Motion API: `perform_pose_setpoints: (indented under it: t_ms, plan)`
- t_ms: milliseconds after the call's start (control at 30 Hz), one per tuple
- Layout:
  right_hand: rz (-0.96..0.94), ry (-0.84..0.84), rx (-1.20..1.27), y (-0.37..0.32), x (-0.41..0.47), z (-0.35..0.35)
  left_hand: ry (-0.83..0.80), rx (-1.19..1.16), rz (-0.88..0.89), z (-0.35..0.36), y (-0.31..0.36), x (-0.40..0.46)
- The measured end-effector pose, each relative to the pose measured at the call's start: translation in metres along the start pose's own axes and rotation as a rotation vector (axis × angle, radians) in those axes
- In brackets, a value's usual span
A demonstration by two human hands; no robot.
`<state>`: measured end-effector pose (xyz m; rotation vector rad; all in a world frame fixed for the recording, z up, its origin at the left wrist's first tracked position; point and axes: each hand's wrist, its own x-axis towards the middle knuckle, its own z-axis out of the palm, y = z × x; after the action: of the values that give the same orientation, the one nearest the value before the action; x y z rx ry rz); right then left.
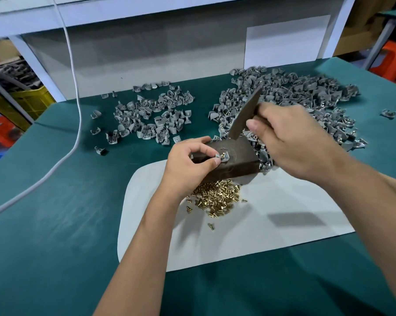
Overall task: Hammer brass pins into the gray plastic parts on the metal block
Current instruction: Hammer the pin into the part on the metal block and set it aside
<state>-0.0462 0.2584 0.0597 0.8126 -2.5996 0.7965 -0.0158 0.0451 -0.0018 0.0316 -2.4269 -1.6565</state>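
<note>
A dark metal block [234,157] stands on a white sheet [272,220] in the middle of the table. On its top lies a gray plastic part [222,157] with a brass pin [223,153] standing upright in it. My left hand [188,160] pinches the part between thumb and forefinger at the block's left side. My right hand [290,137] grips a flat dark metal bar [246,114], raised and tilted above the block's far right corner. Loose brass pins [217,198] lie heaped in front of the block.
A large heap of gray parts [295,99] spreads behind and right of the block, a smaller heap of gray parts [151,115] at the back left. A white cable [75,71] hangs down and runs across the green table cover [55,201] on the left.
</note>
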Motion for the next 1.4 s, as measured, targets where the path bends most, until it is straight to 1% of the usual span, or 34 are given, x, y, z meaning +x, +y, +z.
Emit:
perform_pose_setpoints:
  t_ms: [33, 67, 167, 200, 267, 333, 367, 400, 467, 500, 533, 567, 633, 667, 700, 767, 800, 833, 867, 900, 967, 1000, 1100, 1133, 1167, 1200, 1267, 1300, 1333, 1400]
  plan:
    - [-0.014, 0.037, -0.005, -0.004, 0.0, 0.002, 0.002, -0.002, 0.0, 0.0, 0.0, 0.0]
    - [-0.013, 0.019, -0.027, -0.008, -0.001, 0.007, 0.002, -0.005, 0.0, 0.0, 0.0, 0.001]
    - [0.063, -0.231, -0.151, -0.019, -0.001, 0.023, 0.002, 0.003, 0.004, -0.001, 0.001, 0.0]
    - [0.055, -0.25, -0.202, -0.019, 0.001, 0.022, -0.001, 0.01, 0.005, -0.001, 0.002, 0.0]
    - [0.0, -0.198, -0.29, -0.018, 0.007, 0.015, 0.002, 0.015, 0.005, -0.001, 0.001, 0.0]
    - [-0.044, -0.03, -0.246, -0.018, 0.008, 0.012, 0.002, 0.027, 0.0, -0.001, 0.0, 0.0]
    - [-0.038, 0.002, -0.216, -0.02, 0.007, 0.013, 0.005, 0.032, -0.001, -0.001, 0.0, 0.001]
    - [-0.013, -0.04, -0.22, -0.023, 0.005, 0.017, 0.008, 0.033, -0.004, -0.001, 0.0, 0.001]
    - [0.045, -0.227, -0.29, -0.027, 0.003, 0.024, 0.011, 0.022, -0.011, 0.0, 0.001, 0.0]
    - [0.054, -0.268, -0.326, -0.026, 0.004, 0.022, 0.009, 0.017, -0.012, 0.0, 0.002, 0.0]
    - [0.048, -0.268, -0.349, -0.026, 0.008, 0.019, 0.012, 0.019, -0.012, 0.0, 0.003, 0.0]
    - [0.027, -0.232, -0.356, -0.026, 0.011, 0.014, 0.015, 0.028, -0.011, 0.0, 0.003, 0.0]
    - [-0.017, -0.067, -0.292, -0.024, 0.011, 0.01, 0.015, 0.045, -0.009, 0.0, 0.002, 0.0]
    - [-0.015, -0.027, -0.253, -0.026, 0.008, 0.012, 0.019, 0.043, -0.01, 0.0, 0.002, 0.0]
    - [-0.005, -0.057, -0.242, -0.028, 0.005, 0.015, 0.02, 0.037, -0.011, 0.0, 0.002, 0.001]
    - [0.044, -0.217, -0.305, -0.03, 0.001, 0.024, 0.016, 0.014, -0.005, 0.0, 0.003, 0.0]
    - [0.059, -0.261, -0.343, -0.03, 0.003, 0.023, 0.013, 0.01, -0.002, 0.001, 0.003, -0.001]
    - [0.052, -0.27, -0.373, -0.03, 0.008, 0.02, 0.016, 0.015, -0.003, 0.001, 0.004, -0.001]
    - [0.031, -0.246, -0.39, -0.031, 0.011, 0.016, 0.014, 0.029, -0.009, 0.001, 0.004, -0.001]
    - [0.008, -0.178, -0.393, -0.031, 0.012, 0.013, 0.009, 0.044, -0.017, 0.001, 0.004, -0.001]
    - [0.009, 0.005, -0.284, -0.032, 0.009, 0.014, 0.009, 0.05, -0.025, 0.001, 0.003, 0.0]
    - [0.026, 0.009, -0.242, -0.033, 0.006, 0.017, 0.01, 0.047, -0.028, 0.001, 0.002, 0.001]
    - [0.118, -0.214, -0.305, -0.031, -0.002, 0.025, 0.005, 0.027, -0.038, 0.002, 0.002, 0.001]
    - [0.121, -0.235, -0.347, -0.028, 0.0, 0.021, 0.005, 0.022, -0.043, 0.001, 0.002, 0.001]
    - [0.101, -0.219, -0.376, -0.026, 0.003, 0.017, 0.005, 0.02, -0.045, 0.001, 0.002, 0.001]
    - [0.07, -0.158, -0.386, -0.024, 0.004, 0.013, 0.002, 0.019, -0.045, 0.001, 0.002, 0.001]
    - [0.026, 0.019, -0.289, -0.022, 0.001, 0.012, 0.002, 0.023, -0.04, 0.0, 0.002, 0.001]
    - [0.024, 0.028, -0.244, -0.025, -0.002, 0.015, 0.003, 0.027, -0.037, 0.001, 0.001, 0.002]
    - [0.038, -0.033, -0.239, -0.028, -0.005, 0.02, 0.005, 0.028, -0.039, 0.001, 0.001, 0.001]
    - [0.103, -0.211, -0.282, -0.028, -0.007, 0.024, 0.008, 0.016, -0.048, 0.001, 0.002, 0.001]
